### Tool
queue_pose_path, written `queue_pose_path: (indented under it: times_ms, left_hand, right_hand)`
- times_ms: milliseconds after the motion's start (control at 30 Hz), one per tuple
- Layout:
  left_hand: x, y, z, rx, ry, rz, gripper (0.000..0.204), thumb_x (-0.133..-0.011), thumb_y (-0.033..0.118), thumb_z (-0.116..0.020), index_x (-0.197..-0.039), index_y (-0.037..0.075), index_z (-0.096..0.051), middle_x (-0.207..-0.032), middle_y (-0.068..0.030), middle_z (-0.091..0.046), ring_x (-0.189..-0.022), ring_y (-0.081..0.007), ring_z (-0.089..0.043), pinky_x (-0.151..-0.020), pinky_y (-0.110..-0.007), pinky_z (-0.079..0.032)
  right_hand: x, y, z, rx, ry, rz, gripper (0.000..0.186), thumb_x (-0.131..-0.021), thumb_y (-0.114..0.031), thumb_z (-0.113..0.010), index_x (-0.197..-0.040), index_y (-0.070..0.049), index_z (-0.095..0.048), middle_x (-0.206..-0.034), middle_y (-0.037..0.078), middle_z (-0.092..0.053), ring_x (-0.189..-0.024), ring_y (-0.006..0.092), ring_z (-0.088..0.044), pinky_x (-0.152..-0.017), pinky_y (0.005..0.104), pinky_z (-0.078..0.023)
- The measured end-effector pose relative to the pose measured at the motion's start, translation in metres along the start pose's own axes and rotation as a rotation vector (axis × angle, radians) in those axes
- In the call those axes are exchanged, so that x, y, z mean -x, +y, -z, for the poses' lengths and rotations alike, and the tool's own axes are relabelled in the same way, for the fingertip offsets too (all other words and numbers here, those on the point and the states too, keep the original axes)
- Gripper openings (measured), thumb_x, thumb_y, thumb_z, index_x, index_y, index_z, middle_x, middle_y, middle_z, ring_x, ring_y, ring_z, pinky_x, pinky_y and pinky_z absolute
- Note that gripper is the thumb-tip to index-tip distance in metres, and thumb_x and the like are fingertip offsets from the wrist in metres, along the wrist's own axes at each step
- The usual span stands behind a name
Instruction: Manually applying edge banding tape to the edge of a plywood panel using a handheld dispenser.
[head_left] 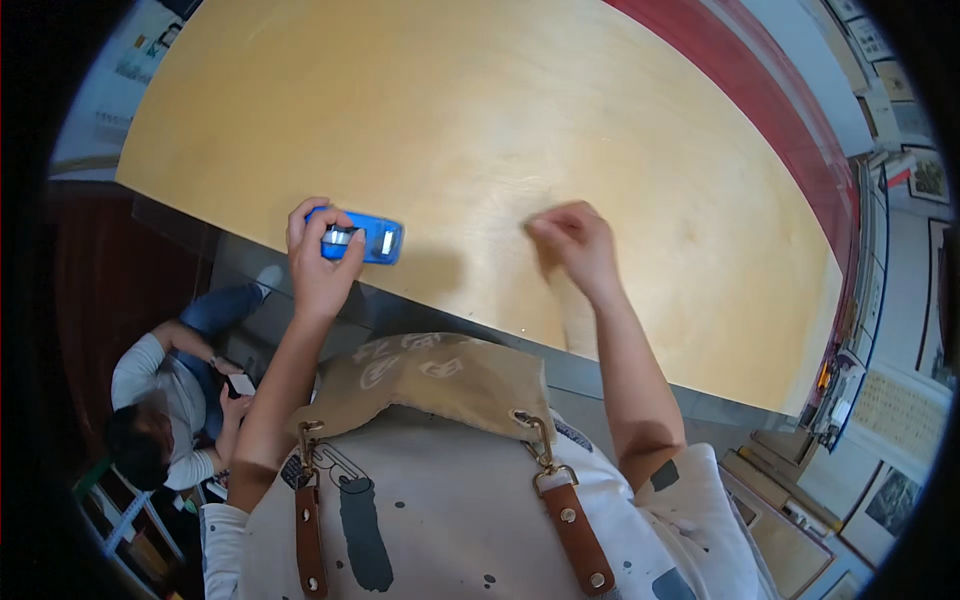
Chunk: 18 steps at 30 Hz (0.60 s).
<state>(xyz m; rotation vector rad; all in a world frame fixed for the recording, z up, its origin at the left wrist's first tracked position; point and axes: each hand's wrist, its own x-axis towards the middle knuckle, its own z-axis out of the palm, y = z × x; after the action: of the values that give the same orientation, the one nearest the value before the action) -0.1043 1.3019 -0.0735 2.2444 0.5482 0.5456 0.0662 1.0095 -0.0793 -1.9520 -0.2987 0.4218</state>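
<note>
My left hand point(325, 246) is closed round a small blue boxy device point(372, 240) at the table's near edge, left of centre. The device has rounded ends, a silvery curved part under my fingers and a pale rectangular part at its right end. I cannot tell its exact kind. To the right, over the wooden tabletop point(460, 120), my right hand point(583, 248) is held with thumb and fingertips pressed together. Whether anything thin is between those fingertips cannot be seen. The right hand is apart from the blue device.
A seated person point(175, 390) holds a phone point(241, 384) at the lower left, below the table edge. A red strip point(760, 110) borders the table's far right. Framed pictures point(890, 500) and shelved items point(850, 375) stand at the right. My apron point(440, 380) is close to the near edge.
</note>
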Motion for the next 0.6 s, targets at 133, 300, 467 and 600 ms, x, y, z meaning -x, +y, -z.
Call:
queue_pose_path:
  times_ms: [133, 300, 467, 600]
  left_hand:
    - [-0.005, 0.004, -0.002, 0.021, -0.047, -0.017, 0.02, -0.079, 0.011, -0.074, -0.095, 0.008, -0.062, -0.124, -0.016, -0.05, -0.112, -0.0325, -0.053, -0.094, -0.041, -0.045]
    - [-0.017, 0.009, -0.013, 0.076, -0.178, -0.104, 0.019, -0.079, 0.01, -0.073, -0.095, 0.007, -0.062, -0.124, -0.0165, -0.05, -0.111, -0.0329, -0.053, -0.093, -0.04, -0.045]
    - [-0.025, 0.006, -0.021, 0.067, -0.233, -0.143, 0.018, -0.082, 0.006, -0.07, -0.096, 0.006, -0.06, -0.125, -0.0169, -0.049, -0.113, -0.0296, -0.052, -0.096, -0.038, -0.043]
    - [-0.024, 0.001, -0.024, 0.075, -0.226, -0.154, 0.02, -0.079, 0.008, -0.071, -0.095, 0.006, -0.06, -0.122, -0.0183, -0.05, -0.112, -0.0347, -0.051, -0.094, -0.042, -0.044]
  right_hand:
    - [0.015, 0.021, 0.032, 0.166, 0.216, -0.209, 0.018, -0.083, -0.016, -0.078, -0.082, 0.0, -0.072, -0.087, 0.01, -0.067, -0.078, 0.0187, -0.066, -0.073, 0.0311, -0.053]
    - [0.013, 0.03, 0.011, 0.237, 0.332, -0.161, 0.014, -0.085, -0.014, -0.077, -0.086, -0.001, -0.072, -0.09, 0.005, -0.065, -0.08, 0.0146, -0.065, -0.074, 0.0285, -0.053]
    - [0.01, 0.038, 0.008, 0.275, 0.389, -0.102, 0.015, -0.079, -0.022, -0.081, -0.082, -0.01, -0.073, -0.078, 0.0, -0.063, -0.077, 0.0172, -0.058, -0.078, 0.0333, -0.044]
    - [0.005, 0.019, 0.012, 0.389, 0.377, -0.158, 0.025, -0.076, -0.027, -0.083, -0.085, -0.011, -0.067, -0.069, -0.001, -0.059, -0.07, 0.0181, -0.055, -0.074, 0.0347, -0.041]
